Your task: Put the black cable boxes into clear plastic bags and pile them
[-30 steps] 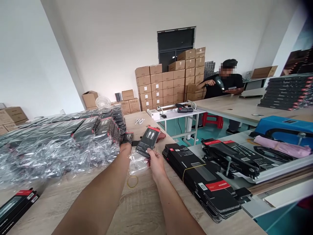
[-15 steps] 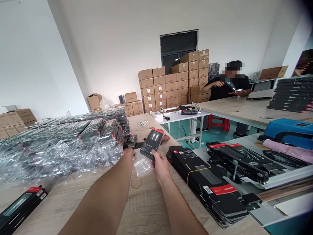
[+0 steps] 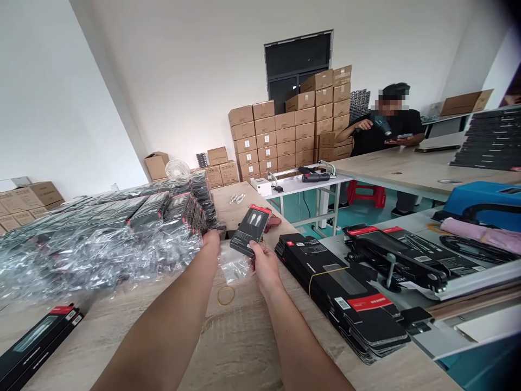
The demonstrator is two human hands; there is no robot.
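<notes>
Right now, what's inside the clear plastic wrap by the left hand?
Rows of red-edged black boxes show through the clear plastic wrap beside the left hand. Glare hides their print, and the lower layers are covered.

Cardboard cartons [image 3: 280, 136] are stacked against a dark window [image 3: 297, 54] in a white wall [image 3: 183, 70]; the teal floor [image 3: 350, 216] shows beyond.
</notes>
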